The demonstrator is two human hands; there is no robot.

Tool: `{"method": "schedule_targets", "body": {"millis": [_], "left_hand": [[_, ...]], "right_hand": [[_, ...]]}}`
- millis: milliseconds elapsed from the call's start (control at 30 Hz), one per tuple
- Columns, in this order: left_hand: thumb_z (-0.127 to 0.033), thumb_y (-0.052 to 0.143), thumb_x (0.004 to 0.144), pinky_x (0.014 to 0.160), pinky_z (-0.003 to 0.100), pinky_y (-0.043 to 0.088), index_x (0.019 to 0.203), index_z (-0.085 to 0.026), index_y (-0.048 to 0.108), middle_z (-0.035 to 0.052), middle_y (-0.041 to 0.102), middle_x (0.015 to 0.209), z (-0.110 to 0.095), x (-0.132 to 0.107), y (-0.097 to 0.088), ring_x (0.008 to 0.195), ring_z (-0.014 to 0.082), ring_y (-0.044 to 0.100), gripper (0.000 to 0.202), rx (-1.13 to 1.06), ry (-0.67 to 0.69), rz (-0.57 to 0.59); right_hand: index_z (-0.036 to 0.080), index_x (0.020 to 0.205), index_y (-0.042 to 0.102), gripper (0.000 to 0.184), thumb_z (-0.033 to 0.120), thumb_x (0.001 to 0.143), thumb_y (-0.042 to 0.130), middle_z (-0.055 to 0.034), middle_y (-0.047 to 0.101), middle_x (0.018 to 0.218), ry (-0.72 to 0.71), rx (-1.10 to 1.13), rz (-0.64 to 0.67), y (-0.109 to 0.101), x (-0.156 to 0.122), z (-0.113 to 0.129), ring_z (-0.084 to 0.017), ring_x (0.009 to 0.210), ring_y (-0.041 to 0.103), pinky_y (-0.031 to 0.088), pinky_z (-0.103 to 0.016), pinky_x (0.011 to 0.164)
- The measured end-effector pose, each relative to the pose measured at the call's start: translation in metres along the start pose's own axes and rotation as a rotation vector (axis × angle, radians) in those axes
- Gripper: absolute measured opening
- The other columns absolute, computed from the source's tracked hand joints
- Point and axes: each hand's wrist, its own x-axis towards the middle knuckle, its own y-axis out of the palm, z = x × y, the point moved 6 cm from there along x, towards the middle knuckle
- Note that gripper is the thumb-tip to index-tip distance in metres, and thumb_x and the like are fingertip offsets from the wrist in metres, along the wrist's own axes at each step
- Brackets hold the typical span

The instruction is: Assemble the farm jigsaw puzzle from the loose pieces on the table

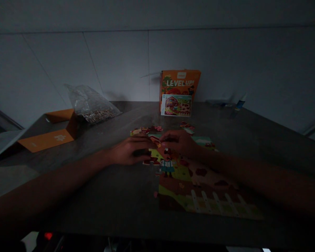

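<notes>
A partly built jigsaw puzzle point(199, 189) with a farm picture and a white fence lies on the dark table point(107, 196). My left hand point(131, 150) and my right hand point(180, 141) meet at its far edge. Both pinch a small puzzle piece point(155, 140) between their fingertips, just above the puzzle. Several loose pieces point(147, 130) lie just beyond the hands, and a few more pieces point(187, 127) lie to the right of them.
The orange puzzle box point(180, 91) stands upright against the wall. A clear plastic bag with pieces point(90, 105) rests on an orange box part point(51, 138) at the left. Small items point(240, 104) lie at the back right.
</notes>
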Motion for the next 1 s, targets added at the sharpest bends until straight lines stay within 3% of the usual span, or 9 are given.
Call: {"method": "schedule_targets", "body": {"millis": [167,467,667,800,1000], "left_hand": [[-0.034,0.068,0.087,0.104,0.047,0.048,0.135,-0.017,0.052,0.0156,0.062,0.13,0.002,-0.003,0.0,0.122,0.0272,0.058,0.054,0.009,-0.054,0.015],[-0.028,0.069,0.081,0.103,0.045,0.047,0.121,-0.017,0.058,0.0136,0.061,0.125,-0.008,0.006,0.001,0.119,0.0262,0.057,0.043,-0.093,-0.056,0.043],[-0.028,0.071,0.078,0.105,0.046,0.045,0.111,-0.016,0.059,0.0143,0.059,0.124,-0.013,0.003,-0.007,0.12,0.0287,0.055,0.038,-0.034,-0.037,0.058],[-0.03,0.073,0.075,0.112,0.05,0.038,0.11,-0.019,0.057,0.0132,0.051,0.136,-0.017,-0.001,-0.01,0.131,0.031,0.046,0.04,-0.024,-0.028,0.144],[-0.031,0.077,0.072,0.109,0.046,0.042,0.103,-0.019,0.059,0.0137,0.054,0.131,-0.022,-0.003,-0.006,0.127,0.031,0.049,0.039,-0.1,-0.014,0.256]], "right_hand": [[0.018,0.09,0.072,0.014,0.026,0.078,0.069,-0.004,0.075,0.09,-0.042,-0.067,0.041,0.003,-0.003,0.007,-0.017,0.081,0.07,0.054,-0.03,0.075],[0.02,0.098,0.075,0.017,0.025,0.084,0.066,-0.0044,0.076,0.096,-0.15,-0.165,0.136,0.007,-0.008,0.015,-0.016,0.086,0.069,0.051,-0.03,0.08],[0.013,0.112,0.07,0.029,0.022,0.085,0.063,-0.0082,0.075,0.098,-0.3,-0.158,0.169,0.01,-0.012,0.014,-0.016,0.082,0.068,0.052,-0.028,0.073],[0.013,0.108,0.071,0.024,0.022,0.086,0.063,-0.0086,0.074,0.094,-0.368,-0.173,0.244,0.015,-0.014,0.019,-0.015,0.077,0.067,0.051,-0.028,0.07],[0.013,0.098,0.073,0.016,0.023,0.087,0.066,-0.0115,0.071,0.095,-0.469,-0.182,0.364,0.023,-0.017,0.031,-0.018,0.089,0.065,0.051,-0.033,0.082]]}}
